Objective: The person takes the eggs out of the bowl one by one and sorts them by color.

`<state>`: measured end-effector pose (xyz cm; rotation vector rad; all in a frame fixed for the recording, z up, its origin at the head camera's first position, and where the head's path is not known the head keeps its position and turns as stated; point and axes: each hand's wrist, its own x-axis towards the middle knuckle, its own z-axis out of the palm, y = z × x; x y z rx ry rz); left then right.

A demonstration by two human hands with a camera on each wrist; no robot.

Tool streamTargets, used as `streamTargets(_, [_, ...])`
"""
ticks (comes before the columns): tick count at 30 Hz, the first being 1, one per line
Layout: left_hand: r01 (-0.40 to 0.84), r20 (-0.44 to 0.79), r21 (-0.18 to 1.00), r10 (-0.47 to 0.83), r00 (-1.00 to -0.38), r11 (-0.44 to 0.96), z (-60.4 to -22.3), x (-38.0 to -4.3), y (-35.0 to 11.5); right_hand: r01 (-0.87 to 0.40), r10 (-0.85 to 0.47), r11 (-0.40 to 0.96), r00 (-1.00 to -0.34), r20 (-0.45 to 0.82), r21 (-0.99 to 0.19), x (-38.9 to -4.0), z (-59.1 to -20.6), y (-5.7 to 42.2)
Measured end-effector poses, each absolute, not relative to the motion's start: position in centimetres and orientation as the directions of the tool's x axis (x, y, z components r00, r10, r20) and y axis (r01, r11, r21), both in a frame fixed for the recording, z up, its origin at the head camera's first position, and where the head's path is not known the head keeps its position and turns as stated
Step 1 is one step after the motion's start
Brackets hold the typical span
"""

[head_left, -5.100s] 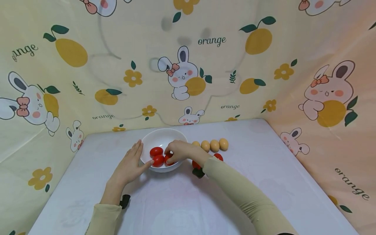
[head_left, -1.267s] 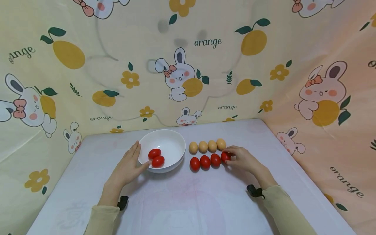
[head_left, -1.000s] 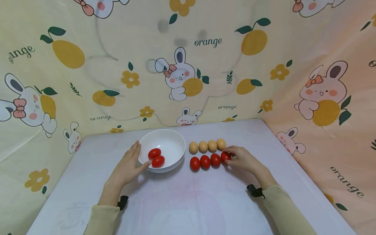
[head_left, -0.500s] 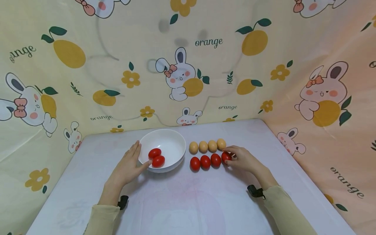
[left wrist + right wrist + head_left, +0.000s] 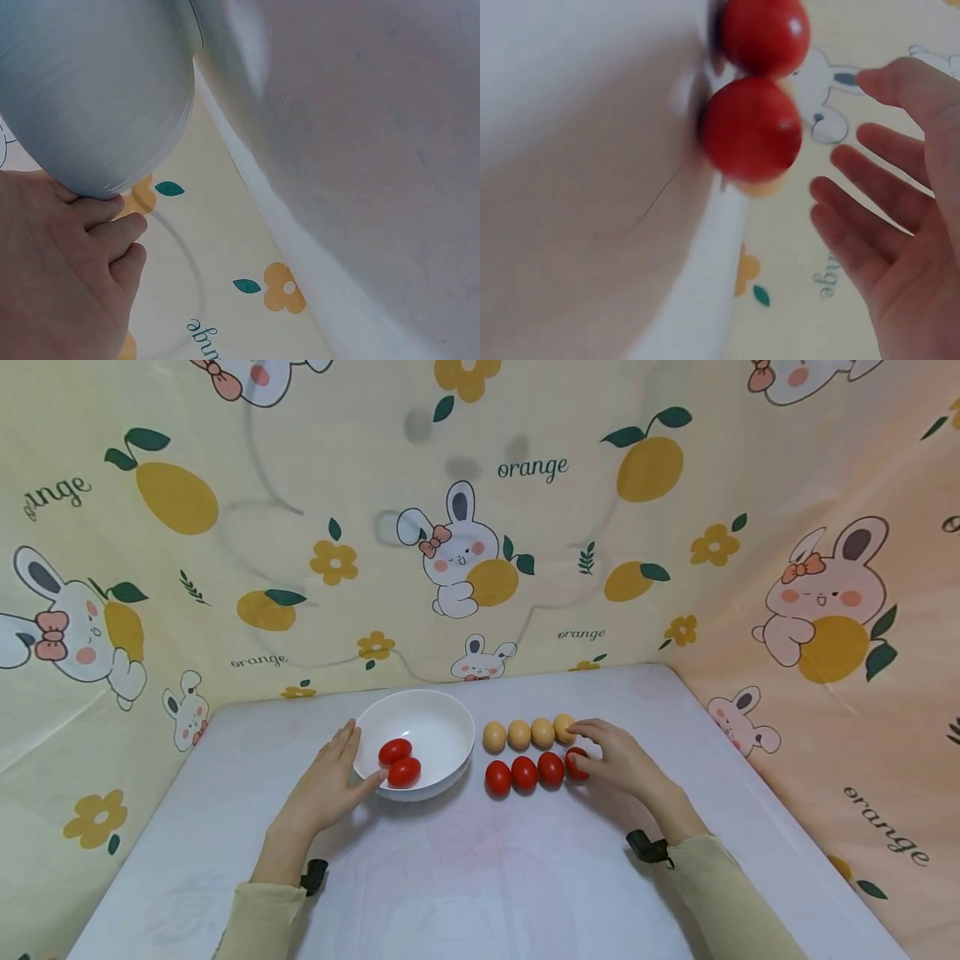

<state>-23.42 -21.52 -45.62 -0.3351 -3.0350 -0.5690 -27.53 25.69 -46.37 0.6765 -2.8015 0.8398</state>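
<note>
A white bowl [image 5: 438,752] stands at the back of the table, two glossy red eggs [image 5: 403,772] inside it. My left hand [image 5: 324,785] lies against the bowl's left side, its fingers extended along the outside and its thumb over the rim. In the left wrist view, the bowl's outer wall [image 5: 97,90] hides part of the fingers. To the bowl's right, several red eggs [image 5: 524,774] form a row. At that row's right end, my right hand [image 5: 626,768] has its fingers spread. The right wrist view shows a gap between this hand [image 5: 900,217] and the nearest red egg [image 5: 752,129].
Behind the red row runs a row of several tan eggs [image 5: 518,734], the rightmost partly behind my right fingertips. A white-covered table [image 5: 465,877] extends in front. Printed cloth [image 5: 337,460] with rabbits and oranges hangs at the back and sides.
Earlier my right hand was in the bowl, which held three red eggs. It then held one at the row's right end. Now its fingers have spread off it. My left hand stays at the bowl.
</note>
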Motion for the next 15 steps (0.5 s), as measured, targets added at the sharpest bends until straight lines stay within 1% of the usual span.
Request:
streamTargets(5, [0.218,0.078,0.358,0.204,-0.976,0.908,-45.8,-23.4,-21.6,-0.521,-0.377,0.72,-0.848,0.372,-0.458,-27.5,-45.4,24.2])
streamTargets(8, [0.216,0.078,0.36,0.202,-0.976,0.907,-45.9,-23.4,-21.6,-0.553,-0.379,0.698,-0.824,0.42,-0.455,-27.5,-45.0,23.2])
streamTargets(15, [0.217,0.076,0.356,0.203,-0.976,0.909,-45.9,-23.5,-21.7,-0.589,-0.39,0.658,-0.8,0.456,-0.469,-28.1,-44.1,20.6])
